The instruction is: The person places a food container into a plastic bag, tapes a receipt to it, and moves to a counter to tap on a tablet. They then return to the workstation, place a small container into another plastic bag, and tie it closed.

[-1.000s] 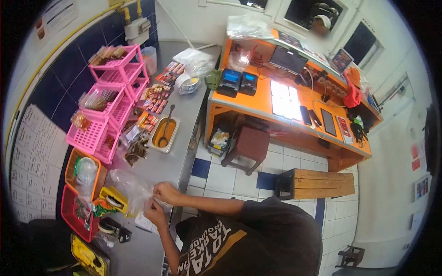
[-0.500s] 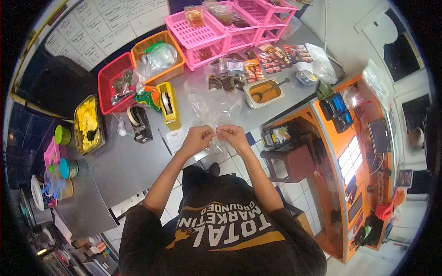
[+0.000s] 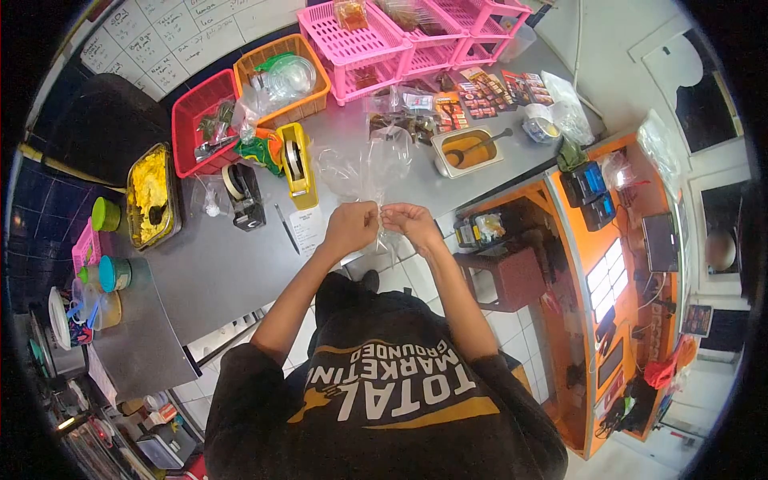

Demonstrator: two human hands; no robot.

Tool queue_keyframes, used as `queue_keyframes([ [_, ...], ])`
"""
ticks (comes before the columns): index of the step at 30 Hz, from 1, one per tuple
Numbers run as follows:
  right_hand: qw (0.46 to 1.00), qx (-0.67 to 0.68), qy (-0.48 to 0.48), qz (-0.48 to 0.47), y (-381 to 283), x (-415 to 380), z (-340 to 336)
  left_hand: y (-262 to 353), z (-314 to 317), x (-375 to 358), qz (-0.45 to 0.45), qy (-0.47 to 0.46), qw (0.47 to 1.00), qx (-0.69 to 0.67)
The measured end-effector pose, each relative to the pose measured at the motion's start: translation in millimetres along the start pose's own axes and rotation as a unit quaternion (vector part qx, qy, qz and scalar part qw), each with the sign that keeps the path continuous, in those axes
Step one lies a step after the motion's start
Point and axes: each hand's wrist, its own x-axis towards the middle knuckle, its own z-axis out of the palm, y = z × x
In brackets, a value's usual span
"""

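Note:
A clear plastic bag spreads over the edge of the metal counter, its neck gathered between both my hands. My left hand is closed around the gathered neck. Pressed up close on the other side, my right hand pinches the same neck with thumb and fingers. A loose end of the plastic hangs below my hands. Beyond the bag lie several small filled packets. Right of it stands a metal pan of orange-brown contents with a dark ladle in it.
Left of the bag stand a yellow tape dispenser, a black tape dispenser, a paper slip and a pen. Red and orange baskets and pink racks line the back. An orange desk is at right.
My hands have come closer together and slightly toward the counter around the bag's neck. The bag's body now looks fuller and more gathered. The view has shifted slightly.

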Motion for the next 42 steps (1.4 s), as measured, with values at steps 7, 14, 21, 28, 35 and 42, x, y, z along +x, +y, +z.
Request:
queue_keyframes([
  [7, 1.0, -0.019, 0.001, -0.001, 6, 1, 1, -5, 6, -3, 0.008, 0.016, 0.999, 0.04],
  [14, 1.0, 0.016, -0.005, -0.025, 7, 2, -1, 11, 1, 1, 0.022, 0.01, 0.999, 0.022],
  [21, 0.999, 0.014, -0.015, -0.04, 20, 8, 1, 3, 11, -1, 0.055, 0.016, 0.998, 0.032],
  [28, 0.98, -0.149, 0.009, -0.133, 19, 2, 1, 1, 7, -11, 0.093, -0.003, 0.996, 0.008],
  [35, 0.882, -0.374, 0.046, -0.284, 3, -44, 25, -15, 7, -18, 0.025, 0.001, 0.998, -0.063],
  [42, 0.891, -0.353, 0.023, -0.285, 14, -36, 29, -19, 1, -17, -0.149, -0.115, 0.955, -0.227],
])
